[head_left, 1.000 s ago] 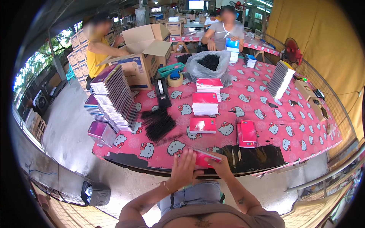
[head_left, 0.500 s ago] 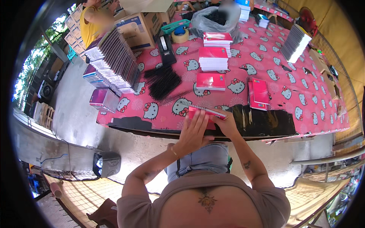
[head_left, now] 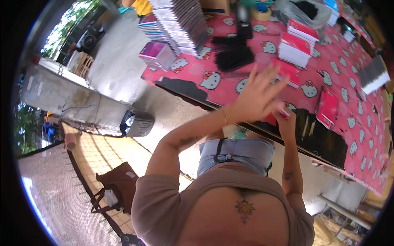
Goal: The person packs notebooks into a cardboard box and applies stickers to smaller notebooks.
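My left hand (head_left: 257, 93) is raised over the table's near edge, fingers spread and slightly blurred, holding nothing. Just to its right, my right hand (head_left: 287, 124) is closed on a red-covered notebook (head_left: 284, 113); most of that notebook is hidden behind my hands. Beyond my left hand lies a low pile of red notebooks (head_left: 294, 76), partly covered by my fingers. Taller piles of red notebooks (head_left: 294, 50) stand behind it. Off to the right, red spiral notebooks (head_left: 327, 108) lie on the table. A heap of black binding coils (head_left: 233, 55) sits farther left.
Tall stacks of spiral notebooks (head_left: 184, 28) rise at the table's far left, with a smaller purple stack (head_left: 157, 55) beside them. A black tape dispenser (head_left: 244, 28) and a clear plastic bag (head_left: 301, 14) are at the back. A dark bin (head_left: 139, 124) stands on the floor.
The view has turned, so the table now sits higher and farther right. My left hand has lifted off the red notebook and spread its fingers; my right hand still holds it.
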A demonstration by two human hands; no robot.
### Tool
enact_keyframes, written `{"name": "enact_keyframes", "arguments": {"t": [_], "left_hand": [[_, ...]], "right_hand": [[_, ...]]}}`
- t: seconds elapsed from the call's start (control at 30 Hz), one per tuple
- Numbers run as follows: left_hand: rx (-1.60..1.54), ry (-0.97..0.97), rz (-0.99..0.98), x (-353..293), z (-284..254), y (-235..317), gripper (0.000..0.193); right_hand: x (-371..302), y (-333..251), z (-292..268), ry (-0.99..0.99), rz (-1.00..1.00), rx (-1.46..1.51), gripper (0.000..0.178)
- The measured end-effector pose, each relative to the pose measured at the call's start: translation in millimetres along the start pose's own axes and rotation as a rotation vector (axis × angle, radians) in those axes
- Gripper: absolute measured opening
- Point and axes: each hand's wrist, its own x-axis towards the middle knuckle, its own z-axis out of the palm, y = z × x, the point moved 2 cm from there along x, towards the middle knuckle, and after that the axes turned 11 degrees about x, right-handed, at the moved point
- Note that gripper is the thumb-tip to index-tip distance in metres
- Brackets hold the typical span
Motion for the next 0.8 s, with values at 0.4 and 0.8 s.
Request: {"name": "enact_keyframes", "arguments": {"t": [0.4, 0.8], "left_hand": [[-1.770, 0.827, -0.923, 141, -47, -245, 0.054], [-1.835, 0.853, -0.999, 144, -28, -259, 0.053]], "right_hand": [[-2, 1, 0, 0.017, 0.070, 0.080, 0.031], [-7, 0, 1, -0.016, 0.094, 0.066, 0.031]]}}
